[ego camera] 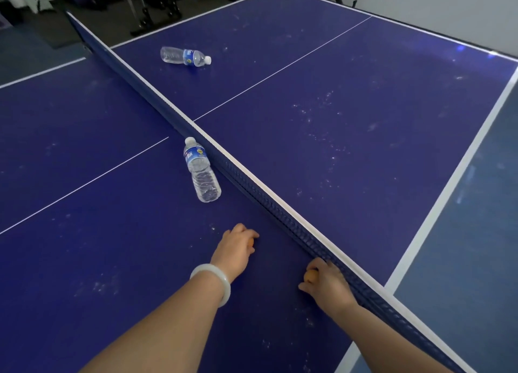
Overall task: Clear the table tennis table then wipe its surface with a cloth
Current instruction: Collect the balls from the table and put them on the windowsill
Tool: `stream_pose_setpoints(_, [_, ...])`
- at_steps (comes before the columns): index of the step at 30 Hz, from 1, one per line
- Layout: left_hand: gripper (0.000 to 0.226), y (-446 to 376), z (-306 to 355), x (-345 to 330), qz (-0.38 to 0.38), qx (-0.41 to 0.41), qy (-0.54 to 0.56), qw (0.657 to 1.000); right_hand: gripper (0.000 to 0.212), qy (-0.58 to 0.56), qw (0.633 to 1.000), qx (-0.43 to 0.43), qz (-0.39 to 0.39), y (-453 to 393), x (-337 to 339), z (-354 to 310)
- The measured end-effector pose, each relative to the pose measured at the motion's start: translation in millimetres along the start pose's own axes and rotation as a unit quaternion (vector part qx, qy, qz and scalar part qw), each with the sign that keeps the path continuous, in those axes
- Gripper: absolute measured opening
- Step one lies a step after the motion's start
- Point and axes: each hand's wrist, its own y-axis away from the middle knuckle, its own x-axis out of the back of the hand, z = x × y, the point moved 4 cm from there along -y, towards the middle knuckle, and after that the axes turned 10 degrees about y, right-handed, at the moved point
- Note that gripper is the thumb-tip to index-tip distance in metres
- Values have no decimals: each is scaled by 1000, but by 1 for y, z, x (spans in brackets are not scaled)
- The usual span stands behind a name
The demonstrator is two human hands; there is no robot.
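Observation:
The blue table tennis table (350, 114) carries white dusty specks. My left hand (236, 245), with a white bangle at the wrist, curls over an orange ball (250, 243) on the near half. Close against the net (252, 185), my right hand (326, 284) grips a second orange ball (310, 276). A clear plastic water bottle (200, 171) lies on its side on the near half beside the net. Another water bottle (185, 56) lies on the far half. No cloth is in view.
The table's white edge (437, 204) runs down the right, with grey-blue floor (471, 246) beyond it. Dark gym equipment (157, 5) stands on the floor past the table's far side. A white wall is at the top right.

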Motion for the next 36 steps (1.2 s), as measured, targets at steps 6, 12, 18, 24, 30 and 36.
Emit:
stream_pose_setpoints(6, [37,43,1,4,-5,18,53,998,26,-11,999,-17,27,30,-4,1])
stream_pose_setpoints(12, [29,82,22,-17,-51,-6,54,997,31,-34,996,-61,56,82,-8,25])
stream_pose_setpoints(18, [25,117,82,-72,-143,-72,54,986,31,-71,982,-137,107,153,-17,86])
stream_pose_setpoints(24, [26,171,139,-126,-215,-137,19,967,25,-166,950,-208,162,230,-34,156])
stream_pose_setpoints(30, [26,242,191,-182,-237,-182,-14,954,26,-244,906,-258,229,339,-59,223])
stream_pose_setpoints(36, [29,378,270,-272,-287,-262,-55,920,30,-292,848,-327,297,506,-106,302])
